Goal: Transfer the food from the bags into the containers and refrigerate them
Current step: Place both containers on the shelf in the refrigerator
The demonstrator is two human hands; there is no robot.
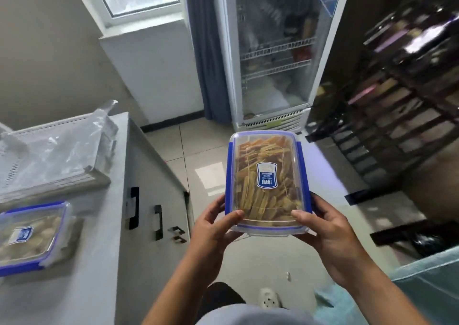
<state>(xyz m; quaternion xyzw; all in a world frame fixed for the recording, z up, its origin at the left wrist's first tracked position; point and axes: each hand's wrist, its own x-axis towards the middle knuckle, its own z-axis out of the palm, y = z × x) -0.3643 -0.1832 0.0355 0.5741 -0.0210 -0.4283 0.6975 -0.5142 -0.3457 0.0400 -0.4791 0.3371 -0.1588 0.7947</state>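
I hold a clear, lidded container with blue clips (267, 183), filled with tan strips of food, in front of my body above the floor. My left hand (214, 228) grips its near left corner and my right hand (327, 232) grips its near right corner. A glass-door refrigerator (275, 54) stands straight ahead with its door shut and wire shelves inside. On the grey counter (82, 270) to my left lies a second lidded container with blue clips (29, 235), holding pale food. Crumpled clear plastic bags (62, 146) lie behind it on a white tray.
The counter's cabinet doors with black handles (134, 208) stand close at my left. A dark shelf rack (397, 96) packed with goods lines the right side. A blue curtain (203, 51) hangs beside the refrigerator. Tiled floor stretches between me and the refrigerator.
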